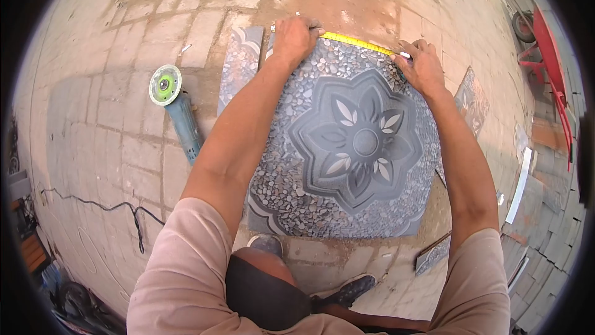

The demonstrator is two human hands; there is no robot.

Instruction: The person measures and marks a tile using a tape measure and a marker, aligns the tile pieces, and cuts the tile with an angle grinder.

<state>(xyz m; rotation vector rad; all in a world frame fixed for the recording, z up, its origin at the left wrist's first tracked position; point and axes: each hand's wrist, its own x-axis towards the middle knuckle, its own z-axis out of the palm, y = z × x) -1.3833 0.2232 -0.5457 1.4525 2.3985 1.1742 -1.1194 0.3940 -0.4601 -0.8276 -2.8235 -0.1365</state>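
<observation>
A large grey tile (pixel 279 155) with a pebble pattern and a raised-looking flower lies flat on the ground before me. Along its far edge stretches a yellow measuring tape (pixel 356 42). My left hand (pixel 295 39) is closed on the tape's left end at the tile's far left corner. At the far right, my right hand (pixel 424 67) grips the tape with thumb and fingers; a small white stick (pixel 405 55) pokes out between them. A dark green bit under the right palm is mostly hidden.
An angle grinder (pixel 180 118) with a pale disc lies left of the tile, near a black cord (pixel 118 202). Cut tile pieces (pixel 238 65) lie at left and right (pixel 472 101). A red wheelbarrow (pixel 548 56) stands far right. My shoes (pixel 350 290) are at the near edge.
</observation>
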